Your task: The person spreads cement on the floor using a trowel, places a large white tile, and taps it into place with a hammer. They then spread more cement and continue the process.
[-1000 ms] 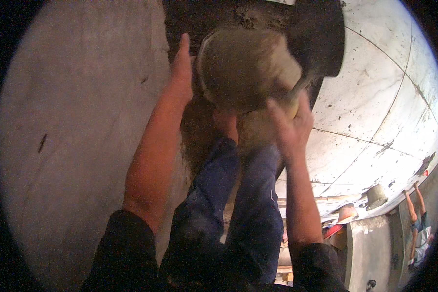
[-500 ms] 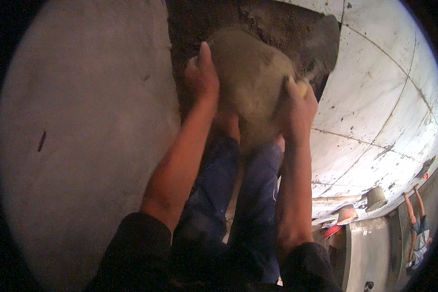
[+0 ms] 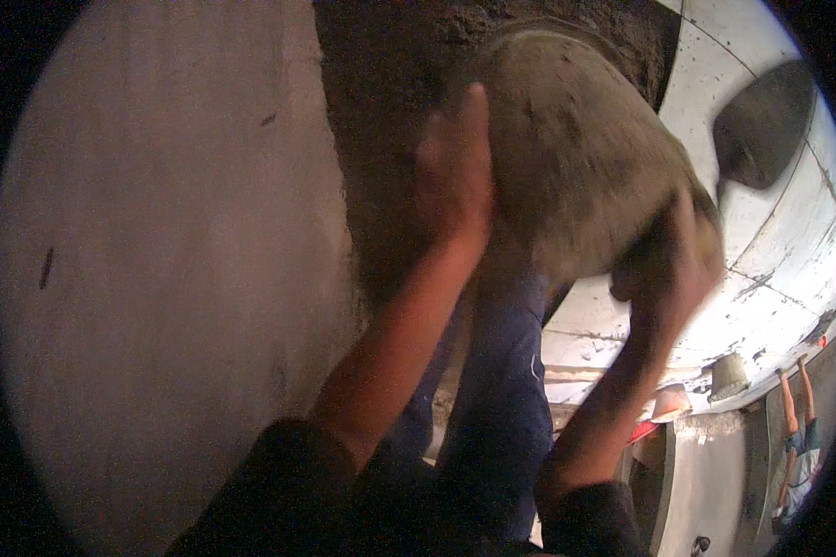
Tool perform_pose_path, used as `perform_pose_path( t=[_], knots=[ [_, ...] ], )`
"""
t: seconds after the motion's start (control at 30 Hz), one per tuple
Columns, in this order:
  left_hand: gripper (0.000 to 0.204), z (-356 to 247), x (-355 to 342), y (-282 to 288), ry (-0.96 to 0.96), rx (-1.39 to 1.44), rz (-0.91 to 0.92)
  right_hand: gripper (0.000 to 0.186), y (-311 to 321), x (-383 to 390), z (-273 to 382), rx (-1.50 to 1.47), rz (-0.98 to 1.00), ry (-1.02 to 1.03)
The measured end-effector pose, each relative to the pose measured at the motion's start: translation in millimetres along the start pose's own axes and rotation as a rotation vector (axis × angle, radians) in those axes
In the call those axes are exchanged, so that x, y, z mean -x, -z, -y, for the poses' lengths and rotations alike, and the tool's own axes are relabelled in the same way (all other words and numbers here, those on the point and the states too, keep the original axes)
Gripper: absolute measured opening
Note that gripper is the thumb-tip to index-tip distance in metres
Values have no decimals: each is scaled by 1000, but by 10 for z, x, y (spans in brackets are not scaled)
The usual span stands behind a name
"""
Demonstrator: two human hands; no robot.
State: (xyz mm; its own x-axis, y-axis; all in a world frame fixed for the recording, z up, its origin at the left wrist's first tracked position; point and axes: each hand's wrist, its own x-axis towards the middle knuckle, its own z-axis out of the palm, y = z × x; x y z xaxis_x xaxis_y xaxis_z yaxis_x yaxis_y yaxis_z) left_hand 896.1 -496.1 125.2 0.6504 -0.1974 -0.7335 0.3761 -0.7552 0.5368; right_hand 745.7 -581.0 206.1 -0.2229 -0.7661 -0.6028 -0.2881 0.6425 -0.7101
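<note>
A wide, mortar-coated pan (image 3: 576, 130) hangs tilted in front of my legs, its round rim toward the far side. My left hand (image 3: 455, 172) is at the pan's left edge, one digit pointing up along it and the other fingers blurred. Lower down, my right hand (image 3: 673, 265) grips the pan's right edge. A trowel sticks out past that hand, its dark grey blade (image 3: 762, 125) over the white tiles; its handle is hidden in the right hand. Dark wet mortar (image 3: 381, 121) lies beneath and beyond the pan.
A smooth grey cement surface (image 3: 176, 232) fills the left side. White tiles (image 3: 771, 232) with dark splashes cover the right. Farther right are a grey bucket (image 3: 729, 376), a reddish-white tub (image 3: 671, 404) and another person (image 3: 799, 446). My trousered legs (image 3: 497, 371) are below the pan.
Both hands have moved right with the pan, which is now more tilted. The trowel blade has swung away from the dark mortar to above the tiles.
</note>
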Motion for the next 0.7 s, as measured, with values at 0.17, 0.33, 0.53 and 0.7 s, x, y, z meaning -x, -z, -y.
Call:
perform_pose_path(
  t=[0.17, 0.33, 0.53, 0.7],
  knots=[
    [75, 27, 100, -161, -340, -85, -151, 32, 199, -326, -298, 214, 136, 617],
    [68, 267, 159, -98, -44, -182, -26, 31, 227, -506, -538, -184, 203, 73],
    [71, 369, 1251, 753, 13, 31, -78, 63, 1072, 658, -307, -176, 78, -41],
    [79, 435, 2620, 1899, -35, 338, -85, 60, 1315, 1221, -897, -500, 399, -196]
  ],
)
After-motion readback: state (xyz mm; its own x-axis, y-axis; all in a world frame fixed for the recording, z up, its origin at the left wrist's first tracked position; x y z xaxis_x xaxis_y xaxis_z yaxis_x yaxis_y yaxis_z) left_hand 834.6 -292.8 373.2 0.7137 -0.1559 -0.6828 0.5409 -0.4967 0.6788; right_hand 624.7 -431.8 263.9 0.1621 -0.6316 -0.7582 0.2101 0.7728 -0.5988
